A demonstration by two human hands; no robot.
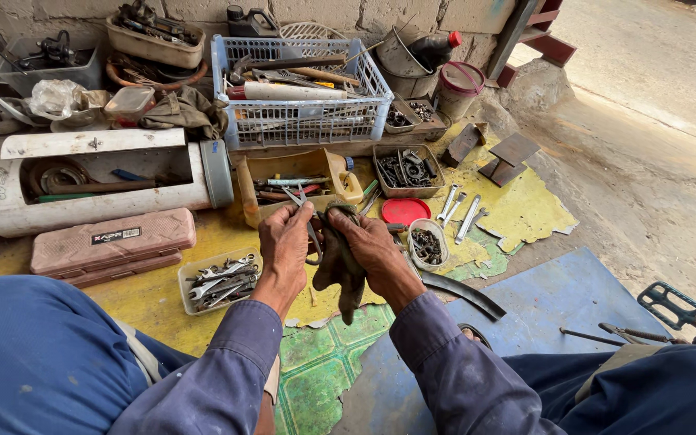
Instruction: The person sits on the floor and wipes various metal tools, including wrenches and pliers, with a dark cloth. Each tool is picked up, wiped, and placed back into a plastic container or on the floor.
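A rough repair workshop, set on the floor beside a block wall: a blue crate point(300, 89) of hand tools, a tub of wrenches point(221, 282), trays of greasy bolts point(407, 171), sockets point(459, 211) on torn yellow matting point(525, 211), and a pink tool case point(112, 242).

Bare blue mat point(557, 298) right of the hands; wrench tray point(221, 282), yellow tub point(300, 187), screw cup point(427, 244) crowding ahead
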